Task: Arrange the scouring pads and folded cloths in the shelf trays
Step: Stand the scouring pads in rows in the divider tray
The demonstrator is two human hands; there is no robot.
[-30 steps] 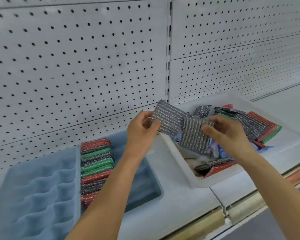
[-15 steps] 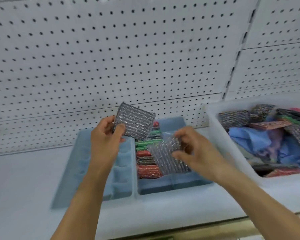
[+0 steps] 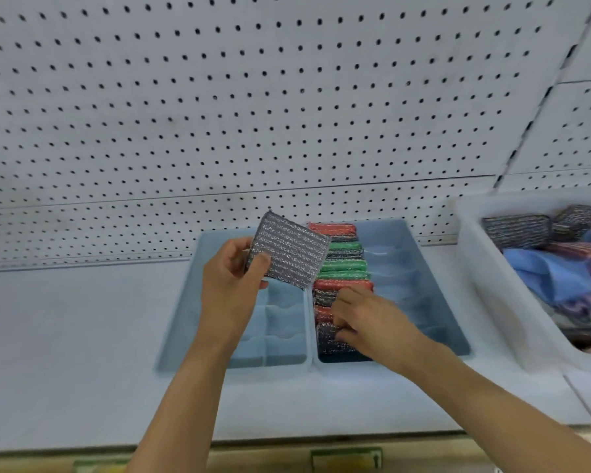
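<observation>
head | left grip [image 3: 231, 285] pinches silver pad [image 3: 289, 250] | right grip [image 3: 365, 322] — fingers curled on tray's [image 3: 423, 268] dark pad [image 3: 328, 339]

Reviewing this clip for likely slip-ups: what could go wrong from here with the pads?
The right hand is pushing a silver pad into the near end of the upright row; neighbouring pads might tip or pop out. The left hand pinches another silver pad by one corner, so it could slip into the divided tray.

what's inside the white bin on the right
In the white bin: silver scouring pads at the back, a reddish pad, and crumpled blue cloth in the middle. Anything beneath the cloth is covered, and the frame edge cuts off the bin's right part.
</observation>
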